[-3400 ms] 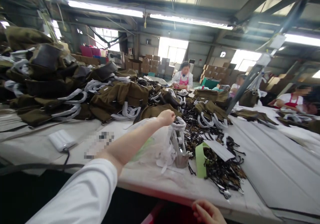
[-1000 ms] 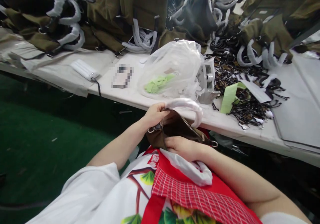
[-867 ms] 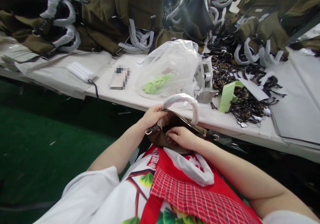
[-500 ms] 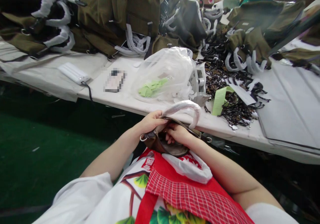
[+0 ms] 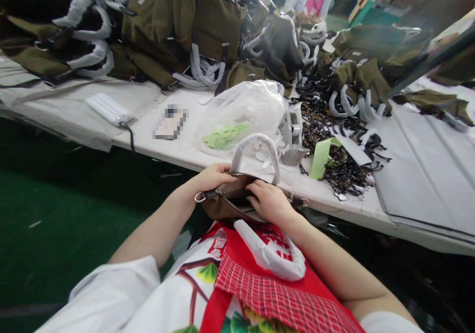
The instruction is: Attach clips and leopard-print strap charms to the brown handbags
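Since the last frame, right hand (image 5: 272, 202) has come up from inside the brown bag (image 5: 218, 209) to its opening; far handle (image 5: 256, 139) more upright. Left hand (image 5: 212, 179) pinches the bag's left rim. Right fingers bent, partly hidden, can't tell if gripping. Bag against red apron (image 5: 282, 301), near table (image 5: 144, 142) edge; near handle (image 5: 260, 252) lies on apron. Plastic bag (image 5: 245, 103) farther off.

Spread with white, a desk (image 5: 146, 142) bearing olive bags (image 5: 208, 21) heaped along the back. Nearer the front edge, left to right: a flat white device (image 5: 109, 109) with a dark cord (image 5: 132, 137) over the edge; a blurred flat object (image 5: 171, 122); a translucent plastic bag (image 5: 245, 100); a tangle of dark strands (image 5: 345, 177). Farther right, pale flat sheeting (image 5: 426, 174).
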{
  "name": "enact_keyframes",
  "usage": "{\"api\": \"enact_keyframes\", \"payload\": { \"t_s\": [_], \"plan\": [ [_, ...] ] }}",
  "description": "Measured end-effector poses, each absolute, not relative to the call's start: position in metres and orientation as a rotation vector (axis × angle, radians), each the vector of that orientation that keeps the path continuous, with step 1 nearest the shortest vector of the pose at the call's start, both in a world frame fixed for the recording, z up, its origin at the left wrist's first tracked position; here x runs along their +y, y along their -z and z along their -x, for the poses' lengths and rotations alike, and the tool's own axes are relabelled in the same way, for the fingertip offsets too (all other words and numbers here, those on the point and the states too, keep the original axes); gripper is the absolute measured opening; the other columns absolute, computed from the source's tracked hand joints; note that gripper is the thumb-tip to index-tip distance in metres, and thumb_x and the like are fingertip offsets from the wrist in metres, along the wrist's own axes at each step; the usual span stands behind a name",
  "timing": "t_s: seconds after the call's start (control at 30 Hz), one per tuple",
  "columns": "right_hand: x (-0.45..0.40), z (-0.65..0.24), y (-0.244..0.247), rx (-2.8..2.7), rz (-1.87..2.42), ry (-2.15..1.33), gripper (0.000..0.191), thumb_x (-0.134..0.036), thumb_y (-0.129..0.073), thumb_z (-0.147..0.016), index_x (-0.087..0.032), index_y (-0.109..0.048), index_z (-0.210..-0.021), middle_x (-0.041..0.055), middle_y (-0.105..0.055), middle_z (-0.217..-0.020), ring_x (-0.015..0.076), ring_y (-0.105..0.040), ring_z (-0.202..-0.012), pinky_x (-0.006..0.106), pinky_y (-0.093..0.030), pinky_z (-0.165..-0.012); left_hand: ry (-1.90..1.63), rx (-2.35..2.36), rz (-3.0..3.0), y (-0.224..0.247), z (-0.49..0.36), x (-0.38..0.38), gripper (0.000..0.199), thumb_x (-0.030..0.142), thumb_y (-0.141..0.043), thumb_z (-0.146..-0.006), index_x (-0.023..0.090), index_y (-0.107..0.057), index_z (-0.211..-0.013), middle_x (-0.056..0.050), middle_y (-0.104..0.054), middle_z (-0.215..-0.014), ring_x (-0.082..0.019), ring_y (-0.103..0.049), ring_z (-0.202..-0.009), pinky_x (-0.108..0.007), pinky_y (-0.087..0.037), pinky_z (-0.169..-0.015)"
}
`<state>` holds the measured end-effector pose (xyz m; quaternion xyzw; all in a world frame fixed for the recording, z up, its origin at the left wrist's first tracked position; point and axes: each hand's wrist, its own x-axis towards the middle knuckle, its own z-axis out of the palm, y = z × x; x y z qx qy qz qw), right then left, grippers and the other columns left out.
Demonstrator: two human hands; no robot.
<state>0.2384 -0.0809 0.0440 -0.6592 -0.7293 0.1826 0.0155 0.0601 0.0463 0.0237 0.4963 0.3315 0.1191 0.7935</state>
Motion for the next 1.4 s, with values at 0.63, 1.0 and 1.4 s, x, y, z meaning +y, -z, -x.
{"api": "enact_keyframes", "payload": {
  "t_s": [0.63,1.0,1.4],
  "plan": [
    [-0.072,-0.217,-0.037,-2.380,1.898,-0.869,0.024,-0.029,-0.054,-0.094,-0.014,-0.071,-0.102,0.0128,-0.066,-0.106,0.0222,-0.064,-0.089,0.032,-0.048,-0.081,-0.368,0.839,-0.923,-0.025,-0.058,0.044,0.035,0.020,-0.082,-0.052,0.013,-0.073,-0.086,-0.004,-0.073,-0.076,-0.018,-0.068,-0.068,-0.027,-0.051,-0.068],
    [-0.078,-0.222,-0.048,-2.335,1.728,-0.957,0.017,-0.026,-0.060,-0.091,-0.016,-0.073,-0.095,0.0082,-0.074,-0.098,0.0209,-0.066,-0.089,0.030,-0.047,-0.080,-0.214,1.054,-1.661,0.011,-0.038,0.064,0.038,0.043,-0.072,-0.064,0.016,-0.073,-0.090,-0.006,-0.076,-0.084,-0.027,-0.068,-0.080,-0.030,-0.049,-0.072],
    [-0.070,-0.389,-0.034,-1.667,2.380,-0.224,0.030,-0.008,-0.050,-0.087,-0.016,-0.069,-0.109,0.0122,-0.066,-0.118,0.0207,-0.064,-0.101,0.028,-0.045,-0.090,0.018,1.172,-2.211,-0.003,-0.026,0.105,0.034,0.043,-0.052,-0.080,0.019,-0.069,-0.097,-0.011,-0.075,-0.097,-0.031,-0.067,-0.092,-0.033,-0.044,-0.074]
  ]
}}
